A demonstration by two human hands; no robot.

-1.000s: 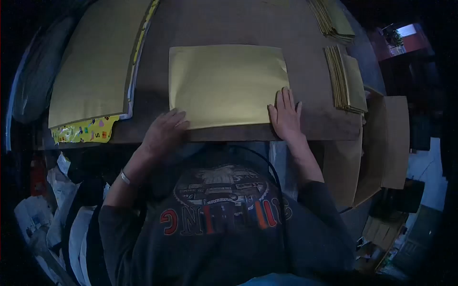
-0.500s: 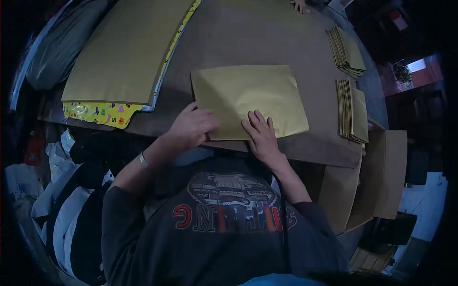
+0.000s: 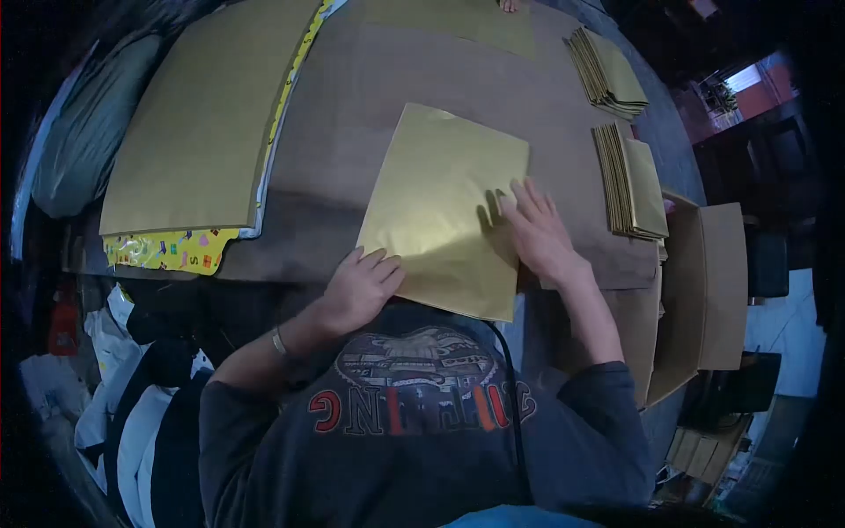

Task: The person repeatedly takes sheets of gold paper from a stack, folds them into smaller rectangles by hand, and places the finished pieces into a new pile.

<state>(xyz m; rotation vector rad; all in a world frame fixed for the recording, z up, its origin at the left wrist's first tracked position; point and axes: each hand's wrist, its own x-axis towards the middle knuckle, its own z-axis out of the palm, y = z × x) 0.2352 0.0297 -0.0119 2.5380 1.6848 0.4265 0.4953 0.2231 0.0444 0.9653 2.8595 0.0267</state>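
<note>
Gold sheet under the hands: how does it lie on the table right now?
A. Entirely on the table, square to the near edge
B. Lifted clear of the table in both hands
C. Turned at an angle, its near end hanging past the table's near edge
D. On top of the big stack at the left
C: the gold sheet sits skewed, its near end past the table edge, with the left hand and right hand resting flat on it.

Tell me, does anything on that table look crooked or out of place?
The gold paper sheet under both hands lies turned at an angle to the brown table, its near end hanging over the table's edge. The left hand rests on its near left edge, the right hand flat on its right side. The folded gold stacks sit tidy.
</note>
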